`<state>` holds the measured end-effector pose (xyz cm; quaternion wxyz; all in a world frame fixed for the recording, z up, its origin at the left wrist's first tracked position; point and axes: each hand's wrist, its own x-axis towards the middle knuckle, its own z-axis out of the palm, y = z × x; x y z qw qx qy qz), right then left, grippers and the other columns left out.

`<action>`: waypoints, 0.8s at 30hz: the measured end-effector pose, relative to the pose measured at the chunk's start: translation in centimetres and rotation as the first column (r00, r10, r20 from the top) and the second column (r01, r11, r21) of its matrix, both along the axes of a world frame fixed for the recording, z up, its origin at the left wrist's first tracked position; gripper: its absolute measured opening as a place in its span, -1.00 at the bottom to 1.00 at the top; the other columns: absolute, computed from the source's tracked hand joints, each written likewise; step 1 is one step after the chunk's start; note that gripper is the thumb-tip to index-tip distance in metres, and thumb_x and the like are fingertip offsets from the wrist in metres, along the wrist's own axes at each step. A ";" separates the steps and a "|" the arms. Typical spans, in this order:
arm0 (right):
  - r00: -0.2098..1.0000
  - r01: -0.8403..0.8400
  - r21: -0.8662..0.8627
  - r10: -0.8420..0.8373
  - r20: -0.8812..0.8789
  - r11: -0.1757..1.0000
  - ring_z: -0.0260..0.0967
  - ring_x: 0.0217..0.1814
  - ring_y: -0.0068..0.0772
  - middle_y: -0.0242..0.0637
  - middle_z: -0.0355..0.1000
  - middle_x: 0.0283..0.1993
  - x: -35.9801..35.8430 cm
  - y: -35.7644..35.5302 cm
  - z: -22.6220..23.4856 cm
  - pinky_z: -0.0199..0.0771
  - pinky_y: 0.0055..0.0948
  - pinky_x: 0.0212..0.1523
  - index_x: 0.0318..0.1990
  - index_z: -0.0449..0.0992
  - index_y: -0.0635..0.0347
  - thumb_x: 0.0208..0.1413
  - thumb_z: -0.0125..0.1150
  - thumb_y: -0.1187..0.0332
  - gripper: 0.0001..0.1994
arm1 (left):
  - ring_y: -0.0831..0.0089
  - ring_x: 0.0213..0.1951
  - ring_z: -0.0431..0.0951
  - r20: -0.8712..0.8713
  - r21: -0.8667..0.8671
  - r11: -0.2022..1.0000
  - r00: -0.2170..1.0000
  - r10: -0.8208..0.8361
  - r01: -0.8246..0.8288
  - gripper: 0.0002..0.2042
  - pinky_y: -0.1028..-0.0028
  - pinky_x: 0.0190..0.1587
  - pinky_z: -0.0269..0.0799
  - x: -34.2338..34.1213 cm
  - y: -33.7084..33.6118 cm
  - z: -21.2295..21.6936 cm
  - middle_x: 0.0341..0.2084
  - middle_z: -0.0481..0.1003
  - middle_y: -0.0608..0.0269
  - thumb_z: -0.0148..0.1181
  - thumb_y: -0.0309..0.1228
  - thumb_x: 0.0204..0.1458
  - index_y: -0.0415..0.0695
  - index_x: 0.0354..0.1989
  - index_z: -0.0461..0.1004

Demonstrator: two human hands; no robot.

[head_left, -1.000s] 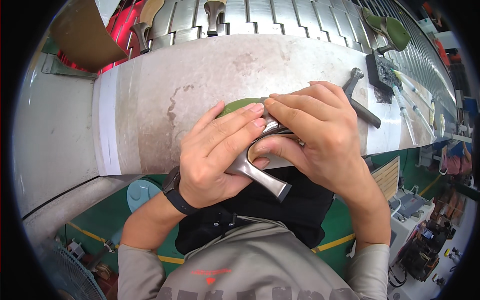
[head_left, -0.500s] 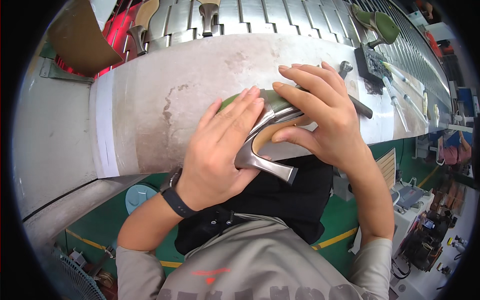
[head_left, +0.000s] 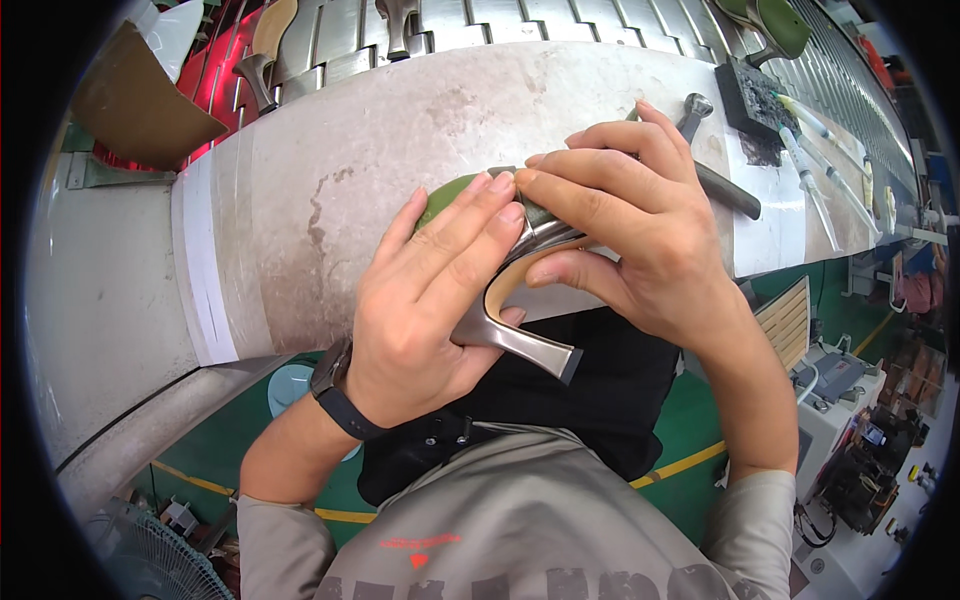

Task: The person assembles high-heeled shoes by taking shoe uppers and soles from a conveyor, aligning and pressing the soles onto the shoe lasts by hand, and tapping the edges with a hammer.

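A high-heeled shoe [head_left: 541, 238] lies tilted between my two hands, over the near edge of the pale work surface. It has a green upper, a tan sole and a shiny dark metallic heel that points toward me. My left hand [head_left: 415, 300] holds it, fingers laid across the green upper and thumb by the heel. From the other side, my right hand [head_left: 640, 230] grips the shoe, fingertips on top close to the left fingertips, thumb by the arch of the sole. Both palms hide much of the upper.
Beyond my right hand lie a round-headed metal tool [head_left: 697, 104] and a dark handle [head_left: 730, 192]. A black block [head_left: 752, 100] and several syringe-like tubes [head_left: 812, 180] are at the right. Behind runs a slatted metal conveyor [head_left: 545, 22] with other heeled shoes. A brown sheet [head_left: 145, 100] stands far left.
My right fingers have shifted left along the shoe, their tips now near my left fingertips. The shoe has moved slightly left and nearer. The whole view has shifted a little.
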<state>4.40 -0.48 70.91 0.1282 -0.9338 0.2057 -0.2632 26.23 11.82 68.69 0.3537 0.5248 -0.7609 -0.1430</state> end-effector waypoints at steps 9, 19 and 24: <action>0.998 0.013 0.058 -0.009 -0.063 0.998 0.52 0.15 -0.17 -0.40 0.68 0.08 0.3 0.3 1.3 0.30 0.24 0.40 0.09 0.75 0.06 -0.14 0.63 0.07 -0.42 | -0.10 0.39 0.51 0.018 -0.018 1.000 1.000 -0.004 0.004 -0.28 -0.14 0.45 0.28 0.1 0.1 -0.2 0.36 0.49 -0.17 0.55 -0.44 -0.01 -0.21 0.40 0.46; 0.962 0.126 0.347 -0.029 -0.273 0.929 0.53 0.16 -0.09 -0.34 0.71 0.00 2.0 -0.3 4.7 0.37 -0.01 0.37 -0.07 0.78 0.15 -0.32 0.73 0.33 -0.49 | -0.13 0.42 0.47 0.113 -0.171 0.983 0.990 0.079 -0.058 -0.22 -0.18 0.47 0.22 -1.3 0.9 -3.1 0.39 0.45 -0.24 0.56 -0.34 0.02 -0.28 0.45 0.38; 0.995 0.070 0.049 -0.066 -0.081 0.996 0.34 0.49 0.07 -0.16 0.52 0.37 -1.7 -0.8 0.5 0.36 0.00 0.46 0.14 0.72 0.02 -0.25 0.73 0.18 -0.34 | -0.15 0.52 0.32 0.089 -0.016 1.000 0.996 0.003 -0.002 -0.09 -0.20 0.49 0.15 -2.1 1.1 -0.8 0.45 0.34 -0.29 0.61 -0.14 -0.02 -0.27 0.48 0.31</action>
